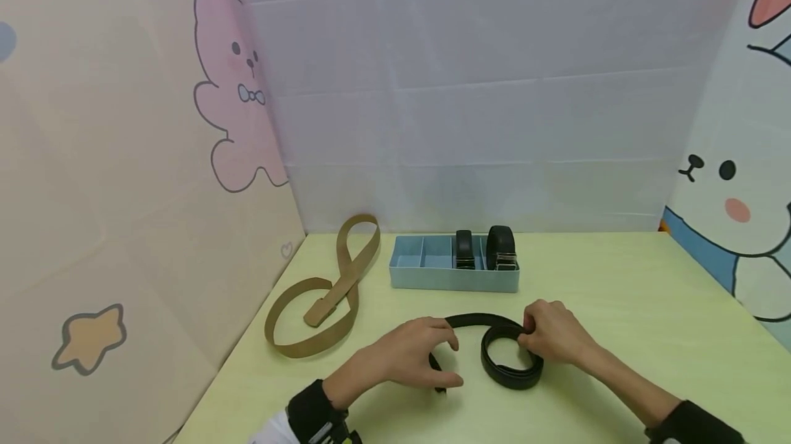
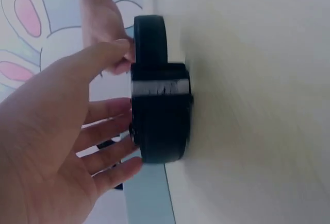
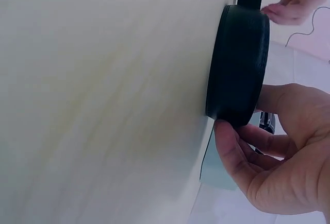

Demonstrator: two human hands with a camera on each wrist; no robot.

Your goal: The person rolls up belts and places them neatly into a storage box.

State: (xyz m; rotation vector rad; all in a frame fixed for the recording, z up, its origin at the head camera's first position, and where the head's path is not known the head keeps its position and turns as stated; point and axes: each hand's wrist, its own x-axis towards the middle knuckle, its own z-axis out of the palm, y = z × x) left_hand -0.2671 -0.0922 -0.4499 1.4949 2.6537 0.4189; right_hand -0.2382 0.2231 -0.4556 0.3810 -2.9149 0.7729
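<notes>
A black belt point(image 1: 511, 381) stands on its edge on the table, one end rolled into a coil and the other curving loosely to the left. My right hand point(image 1: 559, 334) pinches the coil's right side between thumb and fingers; the right wrist view shows the coil point(image 3: 238, 64) beside the fingertips. Around the belt's loose end, my left hand point(image 1: 410, 355) is spread, thumb apart from the fingers. In the left wrist view, a silvery band point(image 2: 161, 87) crosses the dark belt end, with the fingers extended beside it. The left hand partly hides that end in the head view.
Behind the hands stands a pale blue divided box point(image 1: 454, 281). Its two right compartments hold rolled black belts, a narrower one point(image 1: 465, 246) and a wider one point(image 1: 499, 241). A tan webbing belt point(image 1: 318, 346) lies looped on the yellow table point(image 1: 618, 279) at left.
</notes>
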